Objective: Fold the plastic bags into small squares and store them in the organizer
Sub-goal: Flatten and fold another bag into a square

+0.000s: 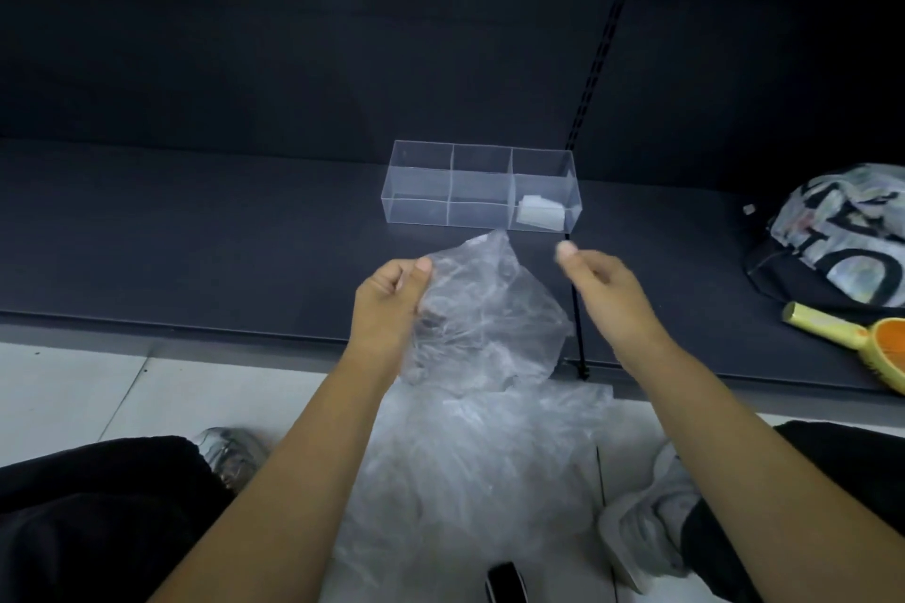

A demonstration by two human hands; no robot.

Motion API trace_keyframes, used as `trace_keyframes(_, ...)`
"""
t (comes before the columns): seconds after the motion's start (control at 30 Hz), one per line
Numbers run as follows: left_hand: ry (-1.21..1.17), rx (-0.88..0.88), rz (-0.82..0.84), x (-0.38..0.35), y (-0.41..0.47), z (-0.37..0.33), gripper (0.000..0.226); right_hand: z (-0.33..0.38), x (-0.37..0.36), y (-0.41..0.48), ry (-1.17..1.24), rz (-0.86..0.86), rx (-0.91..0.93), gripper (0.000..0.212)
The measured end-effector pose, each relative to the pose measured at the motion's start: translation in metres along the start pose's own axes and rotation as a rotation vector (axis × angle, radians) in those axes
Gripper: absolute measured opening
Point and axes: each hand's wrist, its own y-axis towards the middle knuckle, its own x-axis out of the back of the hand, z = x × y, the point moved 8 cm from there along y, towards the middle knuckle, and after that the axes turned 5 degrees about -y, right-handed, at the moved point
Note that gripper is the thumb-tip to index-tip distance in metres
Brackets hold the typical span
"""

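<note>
Left hand [392,304] closed on the upper left edge of a crumpled clear plastic bag [489,313], thumb pressed over the film, bag hanging down and to the right of that hand; right hand [607,294] just right of the bag, apart from it, fingers loosely curled with thumb raised, holding nothing; beyond both hands, on the dark shelf [196,230], a clear organizer [482,184] with three compartments in a row; one folded bag [541,213] lying in the compartment nearest the right hand, the other two bare; below the hands, on the pale floor [73,397], a heap of more clear bags [470,470] between the person's dark-clad legs; far right of the right hand, on the shelf, a printed cap [842,235]; nearer than it, an orange and yellow brush [871,343]; grey shoe [651,529] under the right forearm, a blurred silvery thing beside the left forearm, too unclear to name
</note>
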Motion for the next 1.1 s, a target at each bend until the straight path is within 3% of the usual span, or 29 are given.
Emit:
trace_keyframes(0.1,0.011,-0.056,0.093,-0.021,-0.009,-0.003,0.018,0.009,-0.043,-0.008,0.087,0.207,-0.042,0.035)
trace_keyframes(0.17,0.071,-0.113,0.171,-0.037,-0.017,-0.005,0.014,-0.002,-0.052,-0.008,0.235,0.158,-0.134,0.036)
trace_keyframes(0.3,0.181,-0.076,0.319,-0.061,-0.034,0.007,0.011,-0.022,-0.032,-0.008,0.371,-0.03,-0.186,0.005)
trace_keyframes(0.47,0.146,0.196,0.156,-0.038,-0.031,0.025,0.057,-0.011,-0.021,-0.003,0.371,0.114,-0.027,0.013)
trace_keyframes(0.63,-0.122,0.28,0.407,-0.06,-0.034,0.03,0.08,-0.003,-0.027,-0.006,0.447,0.251,0.01,0.022)
trace_keyframes(0.73,-0.072,0.225,0.355,-0.061,-0.032,0.029,0.05,-0.006,-0.028,-0.007,0.521,0.261,-0.033,0.023)
trace_keyframes(0.83,-0.002,0.163,0.199,-0.043,-0.023,0.028,0.022,-0.017,-0.013,-0.002,0.531,0.118,-0.08,0.019)
trace_keyframes(1.03,0.154,0.002,0.127,-0.008,-0.003,0.009,0.004,-0.028,0.037,0.005,0.285,-0.209,-0.016,0.039)
trace_keyframes(1.1,0.228,-0.041,0.121,-0.001,0.001,0.005,0.018,-0.021,0.043,0.003,0.14,-0.256,0.064,0.044)
